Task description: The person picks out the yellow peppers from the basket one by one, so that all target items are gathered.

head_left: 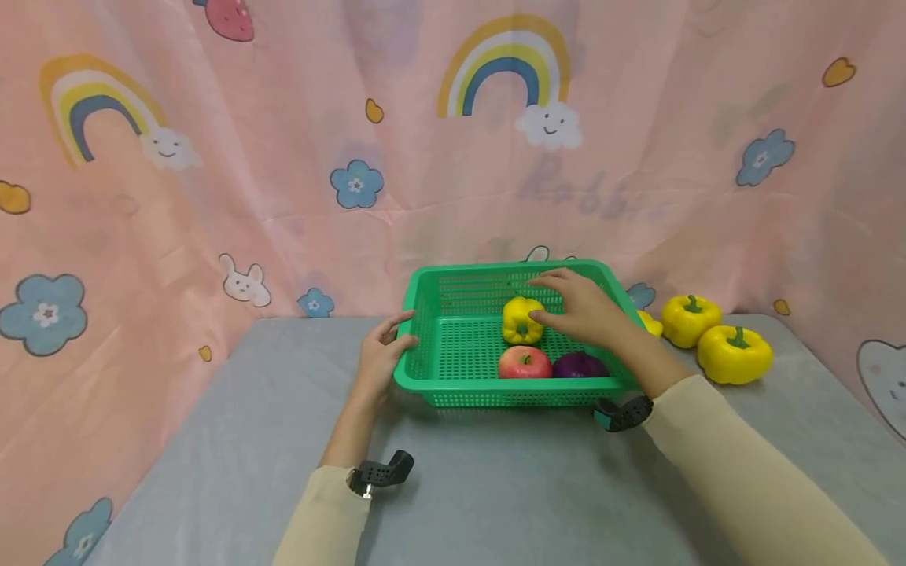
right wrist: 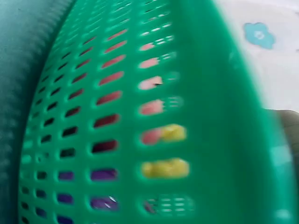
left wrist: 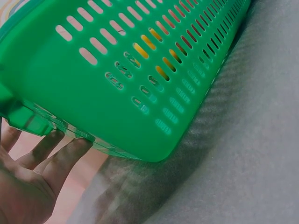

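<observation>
A green plastic basket (head_left: 453,385) with slotted walls stands on the grey table. My left hand (head_left: 380,358) holds its left rim; in the left wrist view, fingers (left wrist: 67,156) touch the end wall from outside, beneath the rim. Over the basket's right half hovers my right hand (head_left: 587,310), thumb and fingers spread apart. Its thumb tip overlaps the right edge of a yellow bell pepper (head_left: 521,322) inside the basket; whether they touch I cannot tell. In front of that pepper lie a red apple (head_left: 525,363) and a shiny dark purple rounded thing (head_left: 580,365), partly hidden by the front rim.
Right of the basket, two yellow bell peppers (head_left: 734,355) sit on the table (head_left: 495,487), and another yellow piece (head_left: 650,324) shows partly behind my right forearm. A pink printed curtain (head_left: 283,196) hangs behind the table. Each wrist wears a black camera band.
</observation>
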Available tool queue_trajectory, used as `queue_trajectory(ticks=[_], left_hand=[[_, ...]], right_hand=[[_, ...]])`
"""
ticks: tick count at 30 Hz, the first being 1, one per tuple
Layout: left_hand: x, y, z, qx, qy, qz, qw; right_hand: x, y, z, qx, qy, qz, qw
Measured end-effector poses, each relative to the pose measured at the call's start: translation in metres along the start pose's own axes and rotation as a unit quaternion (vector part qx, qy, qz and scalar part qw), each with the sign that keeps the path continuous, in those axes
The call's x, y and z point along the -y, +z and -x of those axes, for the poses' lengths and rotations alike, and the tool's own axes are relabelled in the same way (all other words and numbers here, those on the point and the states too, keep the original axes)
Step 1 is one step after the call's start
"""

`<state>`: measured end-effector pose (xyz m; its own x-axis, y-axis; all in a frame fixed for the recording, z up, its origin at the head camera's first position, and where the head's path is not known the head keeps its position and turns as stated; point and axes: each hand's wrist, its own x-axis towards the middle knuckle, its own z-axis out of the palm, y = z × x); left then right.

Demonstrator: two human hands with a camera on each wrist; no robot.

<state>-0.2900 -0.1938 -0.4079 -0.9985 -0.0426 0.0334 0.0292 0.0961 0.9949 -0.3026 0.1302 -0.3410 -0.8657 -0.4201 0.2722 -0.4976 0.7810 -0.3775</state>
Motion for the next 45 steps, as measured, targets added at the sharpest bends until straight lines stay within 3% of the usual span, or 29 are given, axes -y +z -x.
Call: queue_trajectory(ticks=[7, 17, 25, 33, 42, 45], left_hand=[[0.002, -0.002, -0.001, 0.007, -0.005, 0.006, 0.9999], [0.0, -0.001, 0.001, 0.0, -0.006, 0.003, 1.0], [0.0, -0.002, 0.0, 0.002, -0.005, 0.013, 0.9999], [0.0, -0.001, 0.0, 0.0, -0.006, 0.007, 1.0], [0.003, -0.001, -0.001, -0.001, -0.006, -0.004, 1.0], [0.001, -0.001, 0.0, 0.002, -0.004, -0.001, 1.0]], right_hand=[[-0.003, 0.02, -0.013, 0.038, 0.039, -0.034, 0.9979], [-0.012, 0.039, -0.024, 0.044, 0.066, -0.07, 0.9943], [-0.015, 0.046, -0.028, 0.083, 0.061, -0.057, 0.993], [-0.017, 0.047, -0.025, 0.068, 0.074, -0.035, 0.9943], [-0.017, 0.043, -0.023, 0.048, 0.127, -0.091, 0.9865], [-0.016, 0.043, -0.022, 0.045, 0.124, -0.089, 0.9872]])
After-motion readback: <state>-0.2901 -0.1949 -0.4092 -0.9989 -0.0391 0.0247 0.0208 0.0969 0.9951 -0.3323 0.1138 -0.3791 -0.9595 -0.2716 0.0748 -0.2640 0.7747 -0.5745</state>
